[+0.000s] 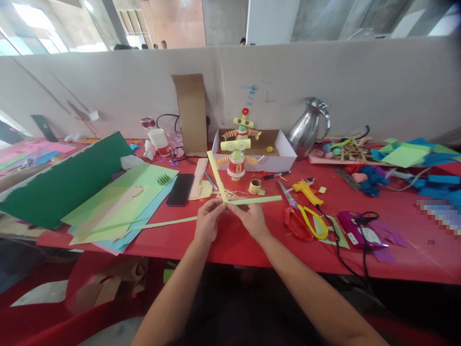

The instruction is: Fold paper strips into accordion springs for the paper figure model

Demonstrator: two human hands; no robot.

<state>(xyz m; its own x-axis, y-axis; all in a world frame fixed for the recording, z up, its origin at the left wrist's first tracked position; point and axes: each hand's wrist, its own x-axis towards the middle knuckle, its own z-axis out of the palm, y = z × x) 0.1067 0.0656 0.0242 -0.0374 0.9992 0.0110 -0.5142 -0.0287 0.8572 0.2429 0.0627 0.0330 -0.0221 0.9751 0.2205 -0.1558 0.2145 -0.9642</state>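
Observation:
My left hand (208,222) and my right hand (252,218) meet above the table's front part, pinching paper strips where they cross. A yellow paper strip (217,177) points up and slightly left from the fingertips. One light green paper strip (266,199) sticks out to the right, over my right hand. Another green length (165,223) runs left from behind my left hand onto the paper sheets; whether it is the same strip is hidden. Beyond my hands stands a paper figure (236,161) with pleated arms and a red-and-white body, a similar figure (245,126) behind it.
Scissors (304,216), a yellow glue gun (308,192) and a purple corded device (360,230) lie right. To the left are a black phone (180,190), coloured paper sheets (108,204) and a green board (68,185). A white box (270,163) and steel jug (308,127) stand behind.

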